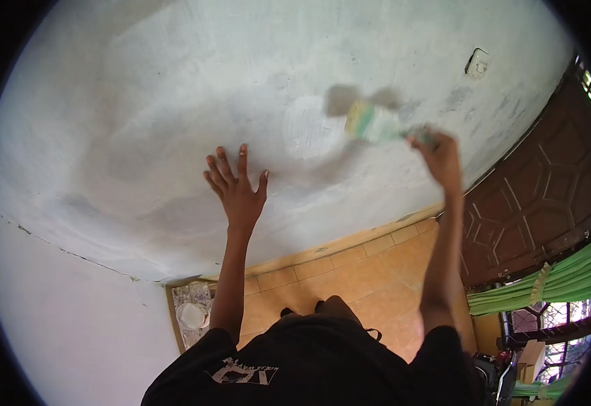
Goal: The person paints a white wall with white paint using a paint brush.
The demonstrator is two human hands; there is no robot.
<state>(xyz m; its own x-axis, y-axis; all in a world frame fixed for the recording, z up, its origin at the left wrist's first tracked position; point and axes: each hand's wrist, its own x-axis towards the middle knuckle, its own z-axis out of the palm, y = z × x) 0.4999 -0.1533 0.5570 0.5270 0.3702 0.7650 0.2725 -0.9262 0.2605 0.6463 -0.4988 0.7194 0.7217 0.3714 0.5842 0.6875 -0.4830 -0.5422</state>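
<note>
My left hand (241, 193) is spread against the pale, patchy wall (173, 101), fingers apart and pointing up. Higher and to the right, my right hand (442, 161) grips the handle of a wide paintbrush (377, 123). Its bristle end points left, yellowish at the tip, with a white and green body. Motion smears the brush, and its shadow falls on the wall just beside the bristles. A whiter, wet-looking patch of wall lies left of the brush.
A light switch (477, 63) is set in the wall at upper right. Beyond it stands a brown carved door (526, 189), with a green curtain (546, 281) below. A white round container (192, 316) rests in the lower left corner, above the orange tiled floor (349, 271).
</note>
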